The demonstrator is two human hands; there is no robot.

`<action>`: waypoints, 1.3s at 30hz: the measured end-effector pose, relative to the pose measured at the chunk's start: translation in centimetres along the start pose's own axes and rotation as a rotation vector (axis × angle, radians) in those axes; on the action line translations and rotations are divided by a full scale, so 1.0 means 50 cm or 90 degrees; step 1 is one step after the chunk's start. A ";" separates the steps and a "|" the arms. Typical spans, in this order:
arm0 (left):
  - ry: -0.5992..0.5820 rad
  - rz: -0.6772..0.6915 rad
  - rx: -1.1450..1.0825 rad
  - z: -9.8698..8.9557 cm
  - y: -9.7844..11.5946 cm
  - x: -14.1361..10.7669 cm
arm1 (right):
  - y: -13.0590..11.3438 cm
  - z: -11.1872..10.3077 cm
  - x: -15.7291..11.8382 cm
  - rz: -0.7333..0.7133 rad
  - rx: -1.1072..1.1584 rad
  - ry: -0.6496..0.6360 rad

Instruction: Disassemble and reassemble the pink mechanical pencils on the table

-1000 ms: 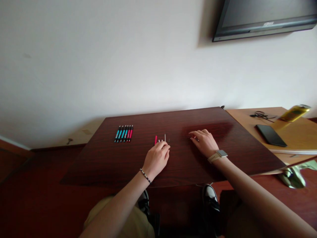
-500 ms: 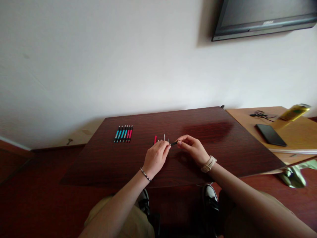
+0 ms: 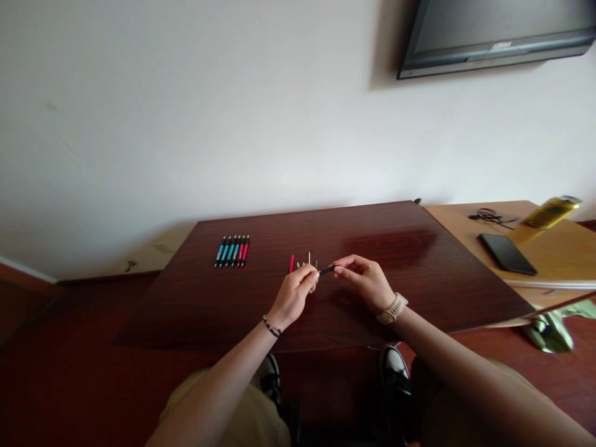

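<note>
A slim black pen part (image 3: 326, 270) spans the gap between my two hands, just above the brown table. My left hand (image 3: 295, 290) pinches its left end, where a light tip shows by the fingertips. On the other end, my right hand (image 3: 364, 279) grips with thumb and fingers. Just beyond my left hand lie a pink pen barrel (image 3: 292, 263), a thin whitish pen refill (image 3: 309, 256) and some small pieces partly hidden by the fingers. Farther left, several assembled pens, blue and pink with black ends, form a neat row (image 3: 231, 251).
The dark brown table (image 3: 186, 310) meets a lighter wooden desk (image 3: 563, 248) on the right, which bears a black phone (image 3: 507, 253), a coiled cable (image 3: 491, 216) and a yellow can (image 3: 552, 212). A television (image 3: 498, 37) hangs on the wall above.
My left hand has rolled at the wrist around the pen part's end, its fingers curling under. My right hand stays nearly still, and more of the small pieces show behind the left hand.
</note>
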State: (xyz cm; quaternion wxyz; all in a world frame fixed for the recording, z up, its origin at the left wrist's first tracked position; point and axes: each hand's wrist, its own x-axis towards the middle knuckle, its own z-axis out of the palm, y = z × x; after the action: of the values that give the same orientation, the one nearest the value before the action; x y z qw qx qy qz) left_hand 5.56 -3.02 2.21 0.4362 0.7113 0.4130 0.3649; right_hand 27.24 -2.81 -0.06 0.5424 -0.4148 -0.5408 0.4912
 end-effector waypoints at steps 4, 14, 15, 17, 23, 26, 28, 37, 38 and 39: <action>-0.033 -0.040 -0.120 0.000 -0.004 0.006 | -0.001 -0.001 -0.003 -0.015 -0.009 0.001; -0.048 -0.079 -0.238 0.006 -0.023 0.005 | -0.016 0.002 -0.016 -0.089 -0.081 -0.016; -0.040 -0.064 -0.219 0.007 -0.021 0.002 | -0.016 0.004 -0.016 -0.085 -0.079 -0.013; -0.013 -0.024 -0.160 0.010 -0.012 -0.003 | -0.013 0.008 -0.015 -0.069 -0.077 -0.005; 0.034 0.004 -0.045 0.020 0.004 -0.011 | -0.007 0.013 -0.015 -0.050 -0.103 -0.011; 0.052 -0.008 -0.085 0.022 -0.002 -0.004 | -0.007 0.014 -0.017 -0.058 -0.092 -0.022; 0.061 -0.013 -0.106 0.021 -0.007 0.001 | -0.008 0.015 -0.018 -0.063 -0.087 -0.029; 0.054 -0.026 -0.088 0.014 -0.002 -0.006 | -0.001 0.012 -0.016 -0.068 -0.102 -0.015; 0.065 -0.029 -0.081 0.014 -0.003 -0.006 | 0.000 0.012 -0.016 -0.071 -0.104 -0.020; 0.073 -0.037 -0.073 0.015 -0.004 -0.006 | 0.000 0.012 -0.015 -0.076 -0.106 -0.024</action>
State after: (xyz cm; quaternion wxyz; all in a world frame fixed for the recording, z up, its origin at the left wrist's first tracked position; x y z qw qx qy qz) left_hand 6.03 -3.47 1.74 0.4621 0.6508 0.4363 0.4154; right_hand 26.69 -3.62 -0.18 0.5241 -0.4161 -0.6136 0.4192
